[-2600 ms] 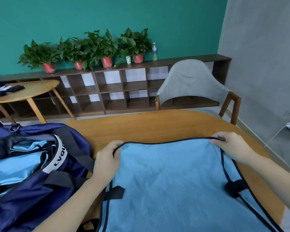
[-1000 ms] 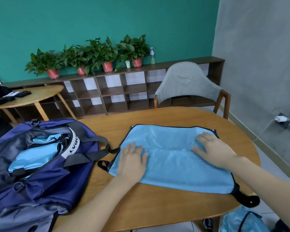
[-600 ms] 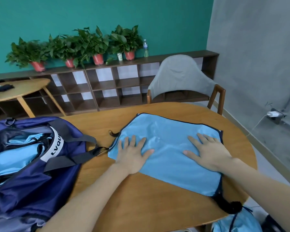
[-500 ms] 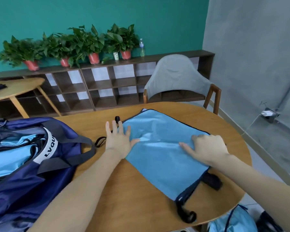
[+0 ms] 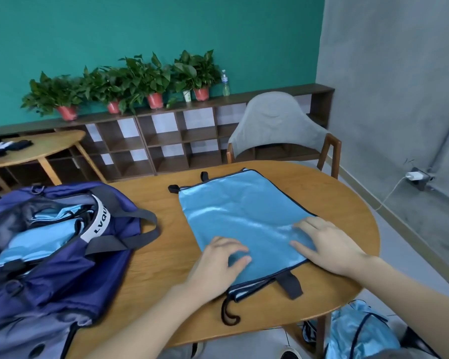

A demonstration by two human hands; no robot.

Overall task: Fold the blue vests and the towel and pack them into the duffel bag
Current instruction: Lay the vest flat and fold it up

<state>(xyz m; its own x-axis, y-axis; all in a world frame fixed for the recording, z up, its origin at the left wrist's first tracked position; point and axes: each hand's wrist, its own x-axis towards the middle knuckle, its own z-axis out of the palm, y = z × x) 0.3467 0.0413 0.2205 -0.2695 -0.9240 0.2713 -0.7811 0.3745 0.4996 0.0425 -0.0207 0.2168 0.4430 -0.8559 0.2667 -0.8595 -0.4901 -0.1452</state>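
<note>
Duffel bag [image 5: 62,255] at 9 o'clock on the wooden table [image 5: 151,257]: navy, unzipped, mouth open upward, light-blue folded fabric [image 5: 36,237] already inside, grey straps trailing toward table centre, white "LVQU" band on the rim. Blue vest [image 5: 244,216] just right of centre, folded into a long panel lying flat, running from 12 down to 6, dark trim on edges, black strap loops sticking out at its far corner and at the near end. Left hand [image 5: 218,260] at 6 o'clock, on the vest's near-left part, fingers loosely bent with tips pressing the cloth; cannot tell if it pinches a fold. Right hand [image 5: 329,244] at 4 o'clock, palm down, fingers straight, flat on the vest's near-right edge, grasping nothing. More blue fabric [image 5: 360,330] on the floor at 5 o'clock, below the table edge. Grey chair [image 5: 275,125] at 1 o'clock.
</note>
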